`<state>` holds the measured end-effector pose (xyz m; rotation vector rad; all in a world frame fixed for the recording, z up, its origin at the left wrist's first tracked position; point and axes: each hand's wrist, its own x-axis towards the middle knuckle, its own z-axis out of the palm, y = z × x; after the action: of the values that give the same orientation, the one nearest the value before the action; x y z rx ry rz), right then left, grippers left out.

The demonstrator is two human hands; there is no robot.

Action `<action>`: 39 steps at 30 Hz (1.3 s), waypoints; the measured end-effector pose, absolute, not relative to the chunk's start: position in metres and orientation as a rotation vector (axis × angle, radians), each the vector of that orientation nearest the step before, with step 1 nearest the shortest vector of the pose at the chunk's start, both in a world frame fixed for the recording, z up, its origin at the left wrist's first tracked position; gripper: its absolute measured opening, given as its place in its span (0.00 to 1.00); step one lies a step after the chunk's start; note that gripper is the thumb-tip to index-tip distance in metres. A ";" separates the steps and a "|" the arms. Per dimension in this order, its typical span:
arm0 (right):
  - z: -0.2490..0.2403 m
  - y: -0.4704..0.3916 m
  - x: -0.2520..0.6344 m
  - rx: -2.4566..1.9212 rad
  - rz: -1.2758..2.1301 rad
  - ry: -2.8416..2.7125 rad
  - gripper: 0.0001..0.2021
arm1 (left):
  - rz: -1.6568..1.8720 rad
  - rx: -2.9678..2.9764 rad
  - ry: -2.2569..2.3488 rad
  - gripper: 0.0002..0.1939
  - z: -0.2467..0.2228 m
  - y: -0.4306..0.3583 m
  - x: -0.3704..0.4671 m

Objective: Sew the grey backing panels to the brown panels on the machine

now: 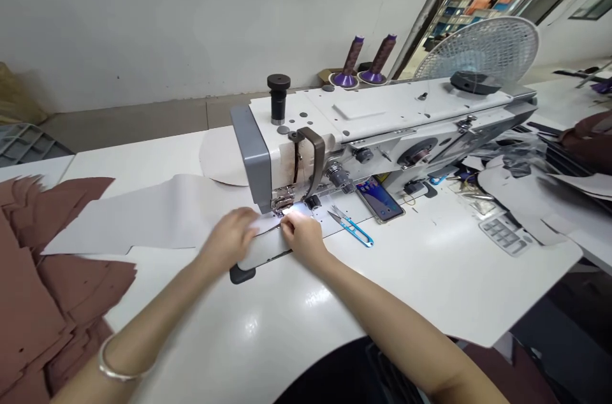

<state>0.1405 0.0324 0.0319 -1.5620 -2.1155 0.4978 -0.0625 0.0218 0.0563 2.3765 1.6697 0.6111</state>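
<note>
The white sheet (148, 213) runs from the worktop's (454, 264) left side to the sewing machine (373, 120), its right end between left hand (229, 238) and right hand (305, 237). Both hands' fingers are curled; pinching cannot be confirmed.

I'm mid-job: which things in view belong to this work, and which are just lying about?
Apparently part of the work:
sewing machine
white sheet, reaching the left hand; the right hand is close by
thread cones, probably

Apparently lying about:
phone
blue snips, untouched, though perhaps handy
fan

Unclear: stacked brown pieces.
</note>
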 end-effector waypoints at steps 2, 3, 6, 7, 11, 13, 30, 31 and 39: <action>0.033 0.033 0.141 -1.577 0.508 -2.107 0.07 | 0.550 2.583 1.629 0.13 0.040 0.008 -0.047; 0.034 0.033 0.141 -1.584 0.507 -2.108 0.07 | 0.548 2.659 1.640 0.12 0.033 0.005 -0.042; 0.035 0.033 0.140 -1.607 0.488 -2.124 0.06 | 0.627 2.757 1.656 0.13 0.020 0.008 -0.033; 0.035 0.033 0.140 -1.616 0.479 -2.132 0.07 | 0.672 2.756 1.650 0.13 0.018 0.010 -0.033; 0.037 0.034 0.138 -1.661 0.456 -2.157 0.07 | 0.733 2.716 1.633 0.16 0.017 0.016 -0.033; 0.036 0.034 0.137 -1.681 0.462 -2.161 0.06 | 0.648 2.738 1.622 0.18 0.018 0.015 -0.032; 0.026 0.014 0.143 -1.490 0.036 -2.537 0.10 | 0.508 2.545 1.633 0.21 0.021 0.021 -0.029; 0.026 0.015 0.142 -1.496 0.047 -2.541 0.10 | 0.513 2.537 1.638 0.21 0.021 0.021 -0.029; 0.030 0.017 0.142 -1.524 0.104 -2.559 0.11 | 0.445 2.529 1.667 0.22 0.020 0.026 -0.029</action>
<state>0.1420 0.0167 0.0296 -1.5239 -2.5594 0.1041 -0.0286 0.0259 0.0196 2.5294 1.6673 0.4449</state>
